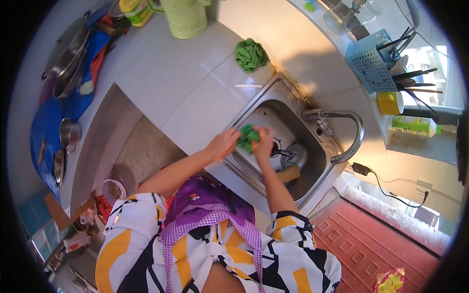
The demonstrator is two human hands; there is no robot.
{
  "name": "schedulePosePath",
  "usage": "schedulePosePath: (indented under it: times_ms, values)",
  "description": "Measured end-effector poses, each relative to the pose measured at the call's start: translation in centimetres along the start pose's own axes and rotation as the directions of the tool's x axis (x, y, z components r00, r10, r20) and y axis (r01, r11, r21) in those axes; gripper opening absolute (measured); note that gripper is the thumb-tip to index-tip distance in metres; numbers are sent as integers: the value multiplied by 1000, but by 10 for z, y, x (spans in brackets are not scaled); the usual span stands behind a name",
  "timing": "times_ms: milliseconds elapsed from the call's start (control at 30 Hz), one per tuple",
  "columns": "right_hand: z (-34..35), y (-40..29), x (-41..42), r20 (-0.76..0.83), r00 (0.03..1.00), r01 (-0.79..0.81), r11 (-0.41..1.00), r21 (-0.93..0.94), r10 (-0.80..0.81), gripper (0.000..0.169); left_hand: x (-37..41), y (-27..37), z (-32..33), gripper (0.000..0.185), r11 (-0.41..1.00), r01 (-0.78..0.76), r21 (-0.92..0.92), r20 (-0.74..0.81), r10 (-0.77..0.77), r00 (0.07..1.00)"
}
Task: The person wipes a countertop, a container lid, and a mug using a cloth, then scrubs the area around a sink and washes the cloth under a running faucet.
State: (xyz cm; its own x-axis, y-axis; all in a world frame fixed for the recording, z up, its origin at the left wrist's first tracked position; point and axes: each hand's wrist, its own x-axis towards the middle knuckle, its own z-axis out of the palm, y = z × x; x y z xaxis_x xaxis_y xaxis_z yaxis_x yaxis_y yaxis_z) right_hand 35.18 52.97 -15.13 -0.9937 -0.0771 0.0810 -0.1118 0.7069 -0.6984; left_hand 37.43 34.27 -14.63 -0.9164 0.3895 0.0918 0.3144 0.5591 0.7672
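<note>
Between my two hands a wet-looking green cloth (247,137) is bunched up over the near left part of a steel sink (280,110). My left hand (224,143) grips its left side, and my right hand (263,141), slightly blurred, grips its right side. Below the cloth, the basin holds a brown scrubbing pad (289,174), a grey rag (296,155) and a black-handled item (281,151) by the drain. A second green cloth (251,55) lies crumpled on the tiled counter beyond the sink.
A curved chrome faucet (351,121) arches at the sink's right. A blue utensil basket (370,62), yellow mug (390,103) and bottle (414,125) line the ledge. A green pitcher (186,18) stands at the back; pots (69,49) sit left. A cable (383,192) hangs right.
</note>
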Motion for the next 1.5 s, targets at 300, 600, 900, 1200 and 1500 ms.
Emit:
schedulePosePath:
  times_ms: [300,600,900,1200,1500]
  values:
    - [0,68,167,-187,981,-21,934,-356,-49,35,207,-28,33,20,961,-30,276,36,21,999]
    - [76,13,22,-258,965,46,999,-10,-47,45,54,-26,7,21,932,-110,346,276,11,961]
    - [44,1,-89,132,991,-19,965,263,-16,46,-46,32,2,33,995,82,65,228,-95,969]
    - [-133,181,34,-439,886,44,968,-245,-151,39,144,83,193,40,993,-70,-92,21,72,997]
    - [-230,276,0,-119,968,113,809,-577,-220,30,178,171,301,58,969,-234,85,134,222,966]
